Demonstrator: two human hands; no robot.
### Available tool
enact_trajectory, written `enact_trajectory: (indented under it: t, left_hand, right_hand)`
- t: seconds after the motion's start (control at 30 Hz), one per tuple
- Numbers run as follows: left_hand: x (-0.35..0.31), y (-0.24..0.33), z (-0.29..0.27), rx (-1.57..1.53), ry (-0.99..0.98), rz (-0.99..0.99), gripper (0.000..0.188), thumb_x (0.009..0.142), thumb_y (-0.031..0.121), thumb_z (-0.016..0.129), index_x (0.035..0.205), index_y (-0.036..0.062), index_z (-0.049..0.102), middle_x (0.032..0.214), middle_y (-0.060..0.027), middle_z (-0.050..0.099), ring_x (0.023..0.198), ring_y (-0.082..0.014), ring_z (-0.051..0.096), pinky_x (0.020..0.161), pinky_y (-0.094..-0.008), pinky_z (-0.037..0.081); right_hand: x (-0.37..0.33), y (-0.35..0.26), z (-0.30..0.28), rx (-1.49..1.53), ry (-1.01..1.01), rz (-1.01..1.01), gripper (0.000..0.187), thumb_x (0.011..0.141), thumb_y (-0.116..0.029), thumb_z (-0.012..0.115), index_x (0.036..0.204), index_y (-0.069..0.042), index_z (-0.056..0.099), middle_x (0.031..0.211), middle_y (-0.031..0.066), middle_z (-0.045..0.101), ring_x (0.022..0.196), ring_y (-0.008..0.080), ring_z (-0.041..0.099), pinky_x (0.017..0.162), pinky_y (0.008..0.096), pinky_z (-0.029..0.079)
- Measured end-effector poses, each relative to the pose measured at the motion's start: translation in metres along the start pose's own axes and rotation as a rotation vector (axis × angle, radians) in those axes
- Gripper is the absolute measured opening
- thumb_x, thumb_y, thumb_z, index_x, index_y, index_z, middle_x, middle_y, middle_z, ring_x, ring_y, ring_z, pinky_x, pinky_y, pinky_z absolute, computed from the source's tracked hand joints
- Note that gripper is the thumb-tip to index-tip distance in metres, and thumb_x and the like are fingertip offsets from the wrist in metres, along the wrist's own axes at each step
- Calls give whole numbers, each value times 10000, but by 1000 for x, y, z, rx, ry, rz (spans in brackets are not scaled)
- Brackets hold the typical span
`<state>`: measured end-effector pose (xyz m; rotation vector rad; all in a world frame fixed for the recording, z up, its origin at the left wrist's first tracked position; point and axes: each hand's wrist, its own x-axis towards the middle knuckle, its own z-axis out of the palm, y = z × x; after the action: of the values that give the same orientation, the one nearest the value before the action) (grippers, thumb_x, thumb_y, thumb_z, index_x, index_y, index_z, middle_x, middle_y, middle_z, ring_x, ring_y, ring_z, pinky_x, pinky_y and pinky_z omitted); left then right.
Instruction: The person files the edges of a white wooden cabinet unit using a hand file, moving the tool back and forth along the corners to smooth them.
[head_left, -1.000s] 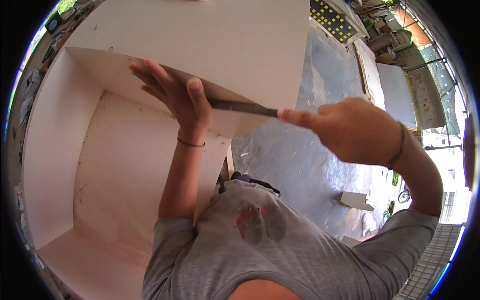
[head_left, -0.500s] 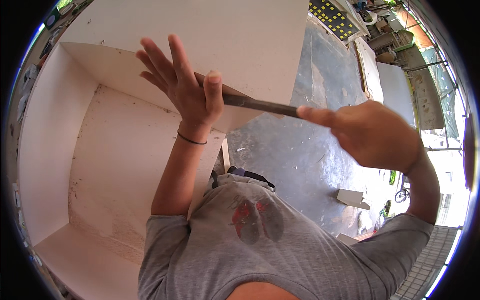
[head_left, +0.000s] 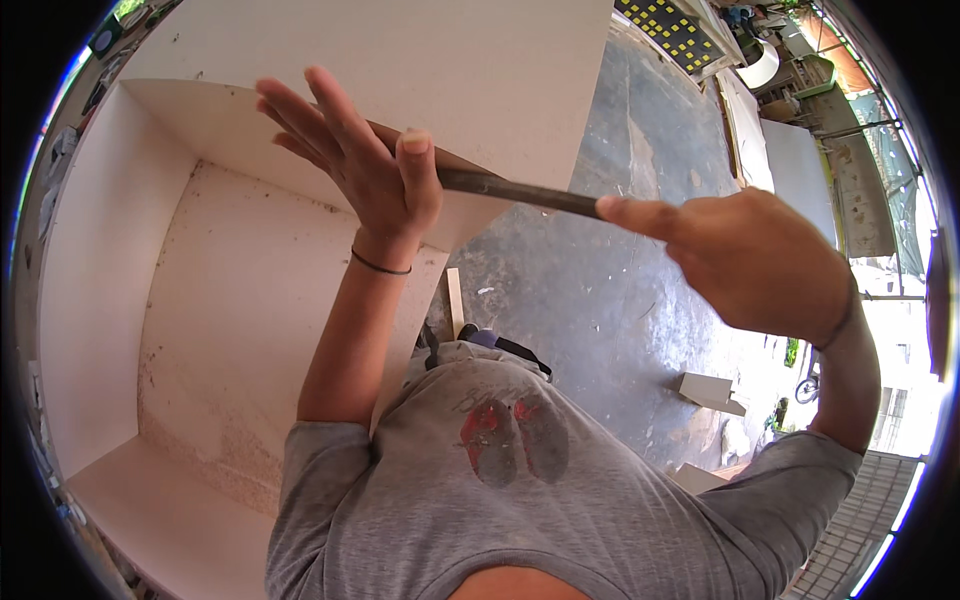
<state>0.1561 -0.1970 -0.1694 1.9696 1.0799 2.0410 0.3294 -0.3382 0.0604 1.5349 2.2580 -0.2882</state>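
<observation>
A long, flat, dark file [head_left: 530, 194] slants across the edge of the pale panel of a large box-like cabinet [head_left: 480, 70]. My right hand [head_left: 765, 265] is closed round its near end, the index finger stretched along it; the grip itself is hidden inside the fist. My left hand [head_left: 365, 165] is open, fingers stretched up and thumb apart, with its palm against the file's other part. That hand covers some of the file and of the panel edge behind it. A thin dark band [head_left: 381, 265] circles my left wrist.
Below left, the cabinet's open inside [head_left: 240, 330] shows dusty, stained walls. The grey floor [head_left: 560, 290] stretches to the right, with a small pale box [head_left: 707, 391] on it. Boards [head_left: 800, 165] and clutter stand along the far right. A black board with yellow squares [head_left: 668, 35] lies at the top.
Both hands and the file have shifted slightly; the left hand moved a little left and up. My right hand still grips the file.
</observation>
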Motion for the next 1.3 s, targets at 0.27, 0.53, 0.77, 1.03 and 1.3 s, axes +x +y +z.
enact_trajectory:
  t: [0.27, 0.53, 0.77, 1.03, 1.3]
  left_hand:
    - [-6, -3, -2, 17, -1, -9, 858, 943, 617, 251, 1502, -2, 48, 1539, -272, -131, 1427, -403, -170, 1072, -604, -137]
    - [-9, -10, -1, 15, -11, 3, 858, 943, 617, 258, 1504, 6, 35, 1540, -268, -137, 1427, -395, -178, 1069, -594, -155]
    - [-9, -9, -2, 57, -15, 24, 825, 956, 581, 259, 1502, 3, 37, 1516, -309, -163, 1415, -410, -206, 1064, -600, -159]
    - [11, 3, -6, -4, 53, 69, 802, 953, 542, 310, 1503, 16, 59, 1508, -328, -163, 1418, -421, -188, 1070, -606, -134]
    - [-33, -7, -14, 41, -67, -5, 818, 935, 563, 409, 1475, -7, 180, 1558, -226, 108, 1456, -371, 14, 1130, -548, -39]
  right_hand:
    - [2, -2, 10, -46, 2, -17, 564, 820, 1, 541, 1352, -174, 476, 554, 83, 527, 462, 247, 535, 476, 367, 427]
    - [4, -1, 24, -73, 77, -23, 557, 823, 8, 491, 1343, -190, 521, 557, 124, 540, 504, 264, 567, 489, 396, 437]
    - [5, 0, 19, -31, 35, -24, 551, 816, -7, 493, 1340, -179, 509, 625, 144, 588, 567, 301, 604, 531, 419, 475]
    - [-3, 1, -3, 108, 0, 39, 538, 815, -10, 485, 1324, -181, 519, 637, 164, 600, 602, 342, 610, 548, 454, 470]
    - [5, 13, 69, 195, -3, -77, 542, 850, -70, 502, 1364, -240, 474, 635, 152, 581, 589, 343, 594, 555, 444, 464]
